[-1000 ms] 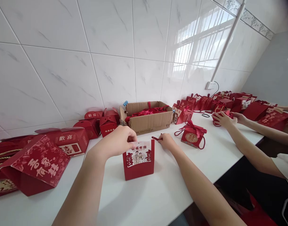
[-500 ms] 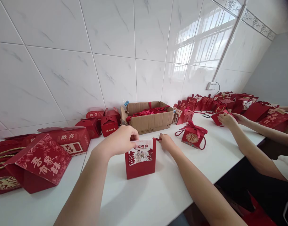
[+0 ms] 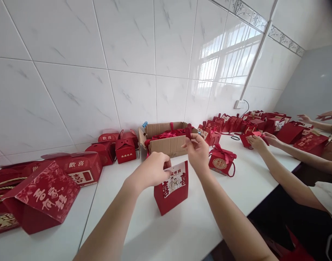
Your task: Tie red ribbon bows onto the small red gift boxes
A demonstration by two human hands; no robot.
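Note:
A red gift box [image 3: 173, 203] with a white panel showing a bridal couple stands turned at an angle on the white table [image 3: 138, 224]. My left hand [image 3: 152, 168] is closed on its top edge, thumb at the front, fingertips partly hidden behind. Above the box's right side, my right hand [image 3: 197, 150] pinches a short dark red ribbon [image 3: 188, 131] that sticks up from the fingers. Just behind both hands is an open cardboard box [image 3: 168, 145] with red ribbons [image 3: 171, 135] inside. A finished-looking red box with a bow [image 3: 221, 159] sits right of my right hand.
Red boxes [image 3: 50, 197] crowd the table's left side. More red gift boxes [image 3: 232, 123] line the wall to the right. A co-worker's hands [image 3: 259, 141] handle a red box [image 3: 247, 140] at right. Farther off, another person's hands [image 3: 318, 116] are raised.
My right hand has risen from the table beside the box, lifting the ribbon. The gift box has turned and tilted slightly under my left hand. Another person's hands appear at far right.

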